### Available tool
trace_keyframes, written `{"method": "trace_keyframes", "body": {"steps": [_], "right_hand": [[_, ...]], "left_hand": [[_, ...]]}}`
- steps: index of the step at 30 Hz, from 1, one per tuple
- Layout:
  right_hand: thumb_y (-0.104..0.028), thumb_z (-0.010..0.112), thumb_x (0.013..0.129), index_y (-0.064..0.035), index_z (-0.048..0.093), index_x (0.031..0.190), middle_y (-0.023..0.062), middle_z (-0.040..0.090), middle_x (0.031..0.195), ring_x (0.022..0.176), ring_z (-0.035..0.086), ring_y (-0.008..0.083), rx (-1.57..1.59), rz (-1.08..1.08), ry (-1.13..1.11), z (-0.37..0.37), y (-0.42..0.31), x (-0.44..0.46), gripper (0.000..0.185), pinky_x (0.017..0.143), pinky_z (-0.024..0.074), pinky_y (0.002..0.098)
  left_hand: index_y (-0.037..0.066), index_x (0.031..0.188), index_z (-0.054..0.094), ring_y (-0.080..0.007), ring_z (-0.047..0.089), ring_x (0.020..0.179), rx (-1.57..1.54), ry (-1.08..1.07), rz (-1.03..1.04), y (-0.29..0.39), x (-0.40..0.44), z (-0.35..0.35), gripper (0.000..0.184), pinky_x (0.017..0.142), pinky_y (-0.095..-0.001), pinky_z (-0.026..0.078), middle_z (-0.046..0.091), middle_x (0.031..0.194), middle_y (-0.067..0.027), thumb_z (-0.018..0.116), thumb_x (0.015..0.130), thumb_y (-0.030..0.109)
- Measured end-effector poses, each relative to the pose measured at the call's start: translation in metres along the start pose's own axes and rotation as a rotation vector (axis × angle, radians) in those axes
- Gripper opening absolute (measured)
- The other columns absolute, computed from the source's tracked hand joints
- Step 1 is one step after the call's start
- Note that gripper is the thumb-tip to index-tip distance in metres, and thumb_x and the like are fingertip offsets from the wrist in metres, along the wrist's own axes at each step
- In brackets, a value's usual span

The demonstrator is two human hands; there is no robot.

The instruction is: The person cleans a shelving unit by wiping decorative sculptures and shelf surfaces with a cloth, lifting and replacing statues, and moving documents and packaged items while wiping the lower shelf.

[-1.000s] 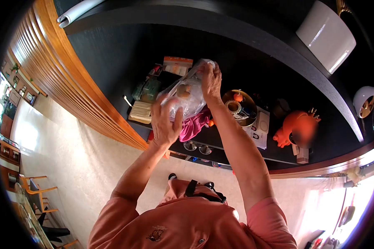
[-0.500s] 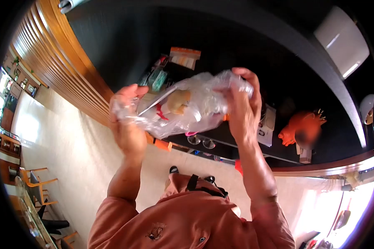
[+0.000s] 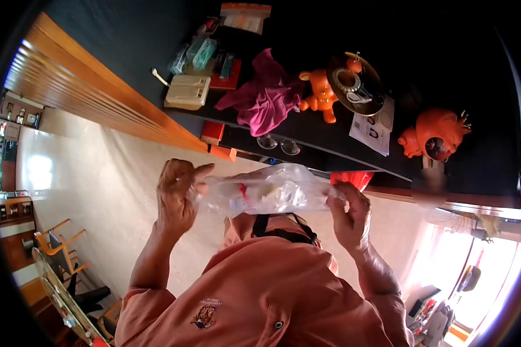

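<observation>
A clear plastic bag (image 3: 298, 199) is stretched level in front of my chest, below the shelf edge. Something pale with a red, ribbon-like piece and a white printed label shows through it, too blurred to name. My left hand (image 3: 178, 196) pinches the bag's left end between thumb and fingers. At the opposite end, my right hand (image 3: 351, 213) grips the plastic with curled fingers. Beyond the bag, a crumpled magenta cloth (image 3: 266, 98) lies on the black shelf (image 3: 324, 141), beside an orange bear figure (image 3: 321, 95) with a round tray (image 3: 373, 104).
On the shelf's left are a cream telephone-like box (image 3: 188, 89) and teal packages (image 3: 204, 53). Printed papers (image 3: 371, 132) and an orange pig-like figure (image 3: 437, 133) are to the right. A red bag-like item (image 3: 351, 180) hangs under the edge. Chairs (image 3: 61, 246) stand at left.
Both hands have brought the plastic bag down and closer to my body, off from over the shelf. The cloth, bear figure and tray behind it have come into view.
</observation>
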State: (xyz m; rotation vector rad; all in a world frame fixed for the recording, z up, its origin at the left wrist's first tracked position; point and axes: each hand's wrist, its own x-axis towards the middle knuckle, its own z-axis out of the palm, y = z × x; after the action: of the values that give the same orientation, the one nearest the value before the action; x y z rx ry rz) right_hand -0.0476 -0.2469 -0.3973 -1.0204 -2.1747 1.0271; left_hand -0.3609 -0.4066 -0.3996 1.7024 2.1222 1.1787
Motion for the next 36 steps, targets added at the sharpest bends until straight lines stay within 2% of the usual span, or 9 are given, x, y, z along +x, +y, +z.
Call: {"method": "trace_keyframes", "body": {"steps": [3,7,11,14,19,27,29,32,36], "right_hand": [[-0.013,0.059,0.101,0.0005,0.061,0.112,0.0066,0.068,0.094,0.091,0.061,0.0102,0.399,0.195,0.107,-0.004,0.017,-0.01,0.017,0.084,0.0484,0.0275],[-0.013,0.059,0.101,-0.0016,0.06,0.102,0.0032,0.061,0.089,0.089,0.054,0.0073,0.465,0.276,0.05,-0.022,0.042,-0.028,0.012,0.095,0.0455,0.0282],[-0.02,0.06,0.102,-0.0014,0.063,0.096,0.0045,0.062,0.086,0.084,0.058,0.0098,0.364,0.018,-0.038,-0.038,0.077,-0.055,0.019,0.113,0.0375,0.0415],[-0.025,0.06,0.103,0.0005,0.062,0.096,0.0049,0.064,0.083,0.079,0.059,0.0111,0.454,0.271,0.028,-0.042,0.094,-0.082,0.026,0.113,0.0377,0.0411],[-0.02,0.062,0.103,0.003,0.066,0.109,0.0064,0.067,0.087,0.083,0.059,0.0136,0.482,0.348,0.193,-0.048,0.092,-0.102,0.024,0.086,0.0472,0.0301],[-0.007,0.061,0.099,0.0015,0.062,0.125,0.0113,0.067,0.092,0.08,0.063,0.0162,0.296,0.234,0.421,-0.05,0.099,-0.147,0.027,0.076,0.0508,0.0291],[-0.004,0.06,0.097,0.0009,0.061,0.128,0.0122,0.067,0.09,0.079,0.065,0.0177,0.192,0.097,0.502,-0.042,0.107,-0.151,0.031,0.073,0.052,0.0297],[-0.006,0.057,0.098,-0.0042,0.062,0.13,0.0101,0.068,0.083,0.079,0.066,0.0161,0.322,0.394,0.182,-0.037,0.123,-0.14,0.032,0.073,0.0524,0.0305],[-0.009,0.056,0.101,-0.0076,0.063,0.13,0.0061,0.067,0.082,0.082,0.062,0.0105,0.398,0.316,0.293,-0.041,0.127,-0.142,0.03,0.079,0.0499,0.0274]], "left_hand": [[-0.001,0.109,0.074,-0.0217,0.071,0.072,-0.181,0.076,-0.217,0.01,-0.025,0.023,0.025,0.069,-0.0328,0.056,0.072,0.083,-0.0132,0.062,0.101,0.019],[-0.002,0.12,0.069,-0.0144,0.071,0.08,-0.804,0.061,-0.532,0.05,-0.055,0.057,0.031,0.076,-0.0285,0.057,0.075,0.09,-0.0101,0.069,0.095,0.016],[0.0,0.129,0.064,-0.0158,0.072,0.082,-0.808,0.112,-0.509,0.085,-0.063,0.087,0.038,0.08,-0.0303,0.057,0.075,0.092,-0.0103,0.072,0.094,0.013],[0.001,0.128,0.064,-0.0159,0.071,0.082,-0.889,0.126,-0.563,0.097,-0.075,0.103,0.038,0.079,-0.0298,0.058,0.075,0.092,-0.0103,0.073,0.093,0.011],[-0.002,0.123,0.068,-0.0088,0.067,0.079,-0.948,0.004,-0.561,0.13,-0.072,0.111,0.038,0.075,-0.0245,0.056,0.074,0.092,-0.0072,0.077,0.086,0.0],[-0.001,0.117,0.071,-0.0167,0.074,0.082,-0.772,-0.231,-0.302,0.138,-0.065,0.125,0.027,0.069,-0.0309,0.059,0.073,0.085,-0.0075,0.074,0.091,0.005],[-0.001,0.12,0.069,-0.0175,0.074,0.082,-0.832,-0.262,-0.492,0.128,-0.059,0.138,0.028,0.07,-0.031,0.058,0.073,0.085,-0.0088,0.069,0.097,0.015],[0.0,0.127,0.064,-0.0158,0.07,0.078,-1.215,-0.296,-0.82,0.101,-0.043,0.177,0.035,0.075,-0.032,0.056,0.069,0.078,-0.0079,0.06,0.104,0.027],[0.001,0.125,0.065,-0.0103,0.058,0.061,-1.156,-0.488,-0.554,0.12,-0.035,0.159,0.034,0.073,-0.0305,0.055,0.06,0.07,-0.0023,0.063,0.103,0.026]]}}
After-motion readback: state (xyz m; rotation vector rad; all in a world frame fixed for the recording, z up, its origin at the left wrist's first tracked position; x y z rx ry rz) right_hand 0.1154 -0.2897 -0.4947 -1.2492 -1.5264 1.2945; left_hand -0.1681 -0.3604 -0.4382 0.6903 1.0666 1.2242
